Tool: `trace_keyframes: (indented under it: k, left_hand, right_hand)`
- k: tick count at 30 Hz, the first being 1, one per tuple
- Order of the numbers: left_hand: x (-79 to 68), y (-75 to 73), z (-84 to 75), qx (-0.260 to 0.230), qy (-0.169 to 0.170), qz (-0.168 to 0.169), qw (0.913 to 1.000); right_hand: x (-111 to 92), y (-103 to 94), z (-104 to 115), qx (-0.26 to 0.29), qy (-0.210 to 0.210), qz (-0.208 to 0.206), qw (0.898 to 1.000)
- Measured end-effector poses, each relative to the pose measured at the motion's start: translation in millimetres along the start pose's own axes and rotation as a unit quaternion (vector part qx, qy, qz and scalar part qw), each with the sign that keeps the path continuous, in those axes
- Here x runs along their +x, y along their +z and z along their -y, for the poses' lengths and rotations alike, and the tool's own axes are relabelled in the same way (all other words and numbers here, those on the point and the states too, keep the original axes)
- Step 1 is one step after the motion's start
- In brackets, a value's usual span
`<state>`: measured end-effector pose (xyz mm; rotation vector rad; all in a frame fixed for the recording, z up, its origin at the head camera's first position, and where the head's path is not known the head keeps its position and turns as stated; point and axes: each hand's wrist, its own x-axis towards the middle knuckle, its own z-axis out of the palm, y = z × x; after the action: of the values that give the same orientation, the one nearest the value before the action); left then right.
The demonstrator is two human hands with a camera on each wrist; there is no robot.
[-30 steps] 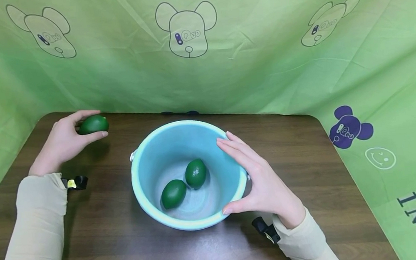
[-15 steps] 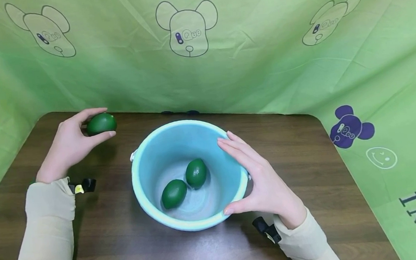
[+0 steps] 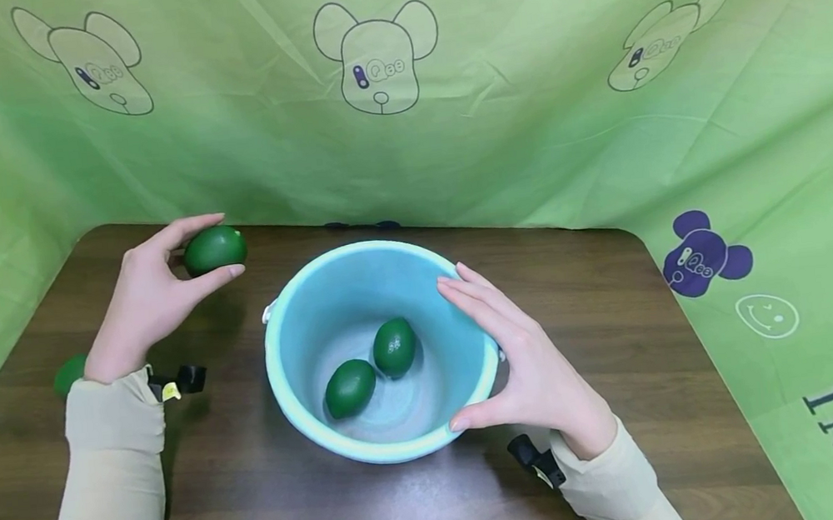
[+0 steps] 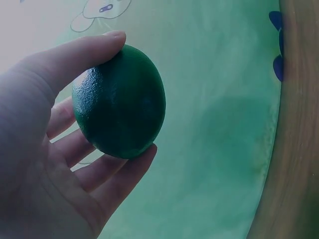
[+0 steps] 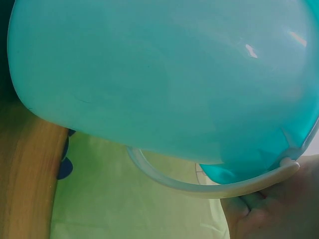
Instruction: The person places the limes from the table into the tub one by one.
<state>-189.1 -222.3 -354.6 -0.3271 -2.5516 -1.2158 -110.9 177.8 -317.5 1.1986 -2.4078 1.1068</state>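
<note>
In the head view my left hand (image 3: 152, 298) holds a dark green lime (image 3: 215, 250) above the table's far left part, thumb on one side and fingers on the other. The left wrist view shows the lime (image 4: 122, 102) up close, its skin finely pitted. A light blue bucket (image 3: 287, 398) stands at the middle of the table, with two more limes (image 3: 349, 388) lying on its bottom. My right hand (image 3: 527, 358) grips the bucket's right rim, fingertips over the edge and thumb at the front. From the right wrist the bucket's outer wall (image 5: 149, 84) fills most of the view.
Another green lime (image 3: 69, 375) lies on the brown wooden table (image 3: 221, 496), partly hidden behind my left wrist. The bucket's pale handle (image 5: 219, 189) hangs below its rim. A green cloth (image 3: 511, 142) with cartoon prints rises behind the table and along its sides.
My left hand has moved right towards the bucket with the lime in it, uncovering part of another lime behind the wrist. The right hand and the bucket have hardly moved.
</note>
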Motion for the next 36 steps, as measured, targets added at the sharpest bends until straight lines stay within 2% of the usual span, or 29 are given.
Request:
trace_keyframes:
  k: [10,18,22,27,31,36]
  left_hand:
    - [-4.3,1.6,-5.2,-0.016,0.01,-0.004,0.9998]
    - [-11.3,-1.5,-22.5,-0.039,0.03,-0.011,0.9987]
    - [-16.3,-4.5,-39.6,-0.049,0.045,-0.014,0.9977]
    - [-25.8,-11.1,-74.9,-0.061,0.06,-0.014,0.9962]
    - [-29.9,-14.7,-96.2,-0.072,0.103,-0.015,0.992]
    - [-32.1,-17.2,-110.8,-0.079,0.147,-0.021,0.9857]
  right_hand:
    - [3,-1.9,10,0.007,0.005,-0.003,1.0]
    - [2,-1.7,8,0.013,0.0,-0.003,1.0]
    - [1,-1.4,5,0.013,-0.003,-0.004,1.0]
    - [2,-1.0,5,0.013,-0.003,-0.003,1.0]
    - [3,-1.3,8,0.018,-0.006,-0.004,1.0]
    - [5,-1.3,9,0.019,-0.003,-0.003,1.0]
